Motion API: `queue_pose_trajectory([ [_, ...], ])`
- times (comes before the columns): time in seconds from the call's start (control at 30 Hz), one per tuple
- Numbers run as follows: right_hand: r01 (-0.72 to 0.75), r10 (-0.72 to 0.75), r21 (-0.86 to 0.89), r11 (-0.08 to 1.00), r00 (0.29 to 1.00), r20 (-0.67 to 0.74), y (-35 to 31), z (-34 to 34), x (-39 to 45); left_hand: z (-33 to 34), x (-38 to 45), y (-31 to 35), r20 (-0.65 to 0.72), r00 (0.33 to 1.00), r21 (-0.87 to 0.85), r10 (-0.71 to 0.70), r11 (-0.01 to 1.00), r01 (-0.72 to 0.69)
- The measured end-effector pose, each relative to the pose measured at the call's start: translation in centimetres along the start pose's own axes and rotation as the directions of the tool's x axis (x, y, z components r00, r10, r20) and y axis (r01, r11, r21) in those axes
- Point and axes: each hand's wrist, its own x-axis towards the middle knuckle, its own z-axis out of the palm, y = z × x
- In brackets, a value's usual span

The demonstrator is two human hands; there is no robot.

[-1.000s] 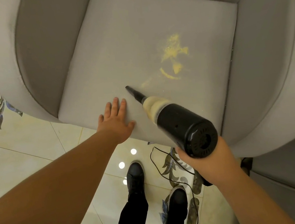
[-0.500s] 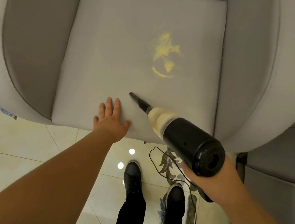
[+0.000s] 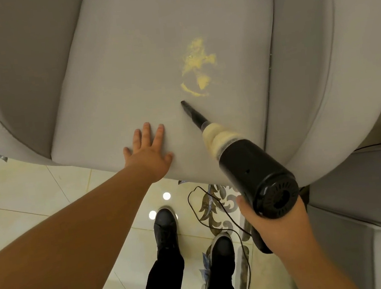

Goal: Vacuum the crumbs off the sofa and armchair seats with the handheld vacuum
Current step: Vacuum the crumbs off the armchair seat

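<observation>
Looking down from the head camera, the handheld vacuum (image 3: 255,172) points up and to the left across the armchair seat (image 3: 127,68), its long axis running from the black motor end near the right hand (image 3: 276,225) to the thin nozzle tip (image 3: 183,103). The crumbs (image 3: 197,71), a yellow patch with a curved streak at its near edge, lie just beyond the tip, up and slightly to the right along nearly the same line, so a short push forward should bring the nozzle onto them. The right hand is the nearer one to the crumbs by way of the tool; its fingers wrap the handle under the black body. The left hand (image 3: 148,152) lies flat on the front of the seat cushion, fingers (image 3: 146,131) straight and spread, grasping nothing, well to the left of the patch. A thin black cord (image 3: 206,204) trails over the tiled floor (image 3: 22,189) by the shoes (image 3: 164,224). No brand, label or readable writing shows on the vacuum or the chair.
</observation>
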Motion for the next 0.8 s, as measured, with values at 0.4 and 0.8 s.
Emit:
queue_pose_trajectory([
  [0.4, -0.005, 0.01, 0.286, 0.958, 1.0, -0.016, -3.1, 1.5, 2.9, 0.1, 0.1, 0.5, -0.003, 1.0, -0.002, -0.027, 1.0, 0.027],
  [0.8, 0.062, -0.023, 0.227, 0.972, 0.985, -0.172, -1.2, 3.7, 1.6, 0.5, 0.1, 1.1, 0.013, 0.999, 0.029, -0.041, 0.999, 0.041],
])
